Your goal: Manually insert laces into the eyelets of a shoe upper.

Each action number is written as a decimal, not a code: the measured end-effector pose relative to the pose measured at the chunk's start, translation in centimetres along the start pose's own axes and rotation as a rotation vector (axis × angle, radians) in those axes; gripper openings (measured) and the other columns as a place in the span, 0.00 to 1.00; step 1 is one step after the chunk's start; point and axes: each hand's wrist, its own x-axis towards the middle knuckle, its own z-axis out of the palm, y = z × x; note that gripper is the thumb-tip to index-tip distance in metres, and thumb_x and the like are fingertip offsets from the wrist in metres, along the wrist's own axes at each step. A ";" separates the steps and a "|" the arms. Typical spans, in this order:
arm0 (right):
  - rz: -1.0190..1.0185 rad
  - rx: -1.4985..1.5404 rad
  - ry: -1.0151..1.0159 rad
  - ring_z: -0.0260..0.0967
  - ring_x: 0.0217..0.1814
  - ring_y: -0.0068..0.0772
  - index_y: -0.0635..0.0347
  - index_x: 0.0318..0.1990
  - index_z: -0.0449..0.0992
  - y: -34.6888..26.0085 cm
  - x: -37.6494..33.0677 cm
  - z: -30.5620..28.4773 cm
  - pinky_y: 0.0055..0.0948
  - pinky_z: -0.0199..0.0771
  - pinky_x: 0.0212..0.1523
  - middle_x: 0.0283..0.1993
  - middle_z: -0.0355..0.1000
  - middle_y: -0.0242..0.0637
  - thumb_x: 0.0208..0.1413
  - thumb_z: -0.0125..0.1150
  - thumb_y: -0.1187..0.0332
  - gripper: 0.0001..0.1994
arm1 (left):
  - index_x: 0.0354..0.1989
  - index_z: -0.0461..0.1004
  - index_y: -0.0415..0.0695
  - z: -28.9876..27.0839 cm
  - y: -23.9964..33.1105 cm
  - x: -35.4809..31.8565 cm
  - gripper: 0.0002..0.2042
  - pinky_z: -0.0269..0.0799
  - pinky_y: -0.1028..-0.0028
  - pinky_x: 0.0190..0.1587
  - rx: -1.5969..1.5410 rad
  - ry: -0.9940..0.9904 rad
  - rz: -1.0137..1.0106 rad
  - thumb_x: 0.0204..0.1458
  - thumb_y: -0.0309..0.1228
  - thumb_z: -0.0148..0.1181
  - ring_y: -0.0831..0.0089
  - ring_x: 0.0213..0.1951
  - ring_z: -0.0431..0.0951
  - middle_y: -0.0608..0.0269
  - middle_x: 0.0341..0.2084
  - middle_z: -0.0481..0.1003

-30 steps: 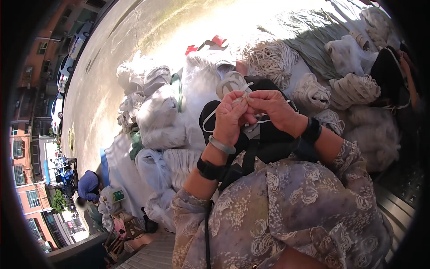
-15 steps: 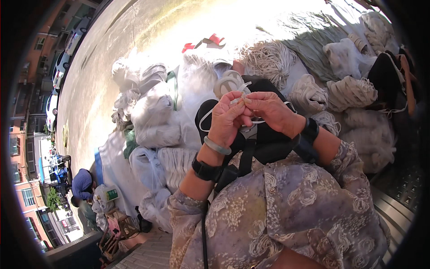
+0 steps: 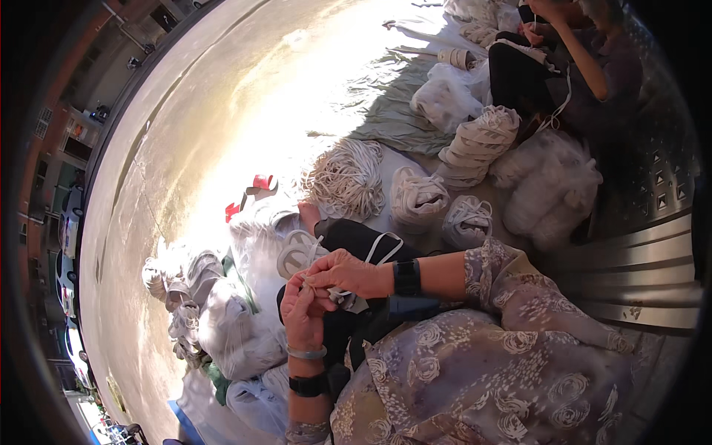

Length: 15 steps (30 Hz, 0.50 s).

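Observation:
My left hand and my right hand meet over my dark-trousered lap, fingers pinched together. Between the fingertips is a thin white lace, mostly hidden by the fingers. A loop of white lace arches up beyond my right hand. Under that hand, a whitish piece lies partly covered on my lap. Just past my fingers sits a white, rounded piece with straps, which looks like a shoe upper.
A heap of white laces lies ahead. Nested stacks of white shoe uppers and filled clear plastic bags stand to the right, near another person. More bagged bundles lie left. Ridged metal borders the right side.
The view has swung to the right, bringing the other person further in. My hands stay pinched together on the lace, and my right forearm now lies more level across the view.

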 end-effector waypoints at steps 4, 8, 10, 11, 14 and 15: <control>-0.298 -0.433 0.039 0.65 0.27 0.16 0.68 0.30 0.74 -1.0 1.2 0.7 0.19 0.66 0.29 0.23 0.69 0.29 0.53 0.57 0.69 0.09 | 0.44 0.65 0.37 0.0 1.9 -0.9 0.17 0.66 0.85 0.25 0.397 0.113 -0.019 0.43 0.23 0.55 0.82 0.20 0.69 0.62 0.27 0.74; -0.649 -0.802 0.049 0.69 0.35 0.28 0.64 0.31 0.75 -4.3 0.9 1.2 0.26 0.67 0.36 0.30 0.69 0.35 0.49 0.58 0.69 0.07 | 0.42 0.67 0.38 -0.2 1.5 1.6 0.17 0.67 0.78 0.28 0.910 0.030 0.407 0.41 0.22 0.60 0.75 0.25 0.72 0.62 0.26 0.74; -0.658 -0.790 0.011 0.68 0.37 0.33 0.62 0.30 0.75 -5.8 -0.1 2.8 0.28 0.67 0.39 0.33 0.69 0.36 0.49 0.57 0.69 0.06 | 0.43 0.66 0.38 -0.4 0.5 3.2 0.17 0.67 0.75 0.26 1.154 -0.045 0.779 0.42 0.22 0.60 0.71 0.24 0.73 0.62 0.23 0.74; -0.791 -0.802 0.006 0.67 0.37 0.34 0.63 0.29 0.73 -6.3 -0.3 3.8 0.30 0.65 0.40 0.32 0.67 0.37 0.48 0.56 0.70 0.06 | 0.40 0.68 0.37 -0.7 -0.1 3.8 0.13 0.67 0.73 0.31 1.272 0.008 0.834 0.45 0.23 0.58 0.69 0.27 0.74 0.62 0.23 0.74; -1.022 -0.812 0.049 0.66 0.35 0.33 0.65 0.27 0.70 -4.6 1.3 5.3 0.30 0.64 0.38 0.30 0.66 0.38 0.48 0.55 0.71 0.06 | 0.37 0.71 0.36 -0.3 -0.5 4.2 0.09 0.68 0.71 0.35 1.332 0.016 0.899 0.48 0.25 0.56 0.67 0.29 0.74 0.61 0.23 0.75; -1.083 -0.790 0.061 0.66 0.33 0.30 0.65 0.27 0.68 -4.3 2.1 5.4 0.29 0.65 0.35 0.29 0.67 0.37 0.50 0.54 0.71 0.06 | 0.36 0.71 0.36 -0.1 -0.4 3.7 0.08 0.68 0.71 0.36 1.280 0.011 0.871 0.49 0.26 0.55 0.67 0.29 0.74 0.61 0.22 0.75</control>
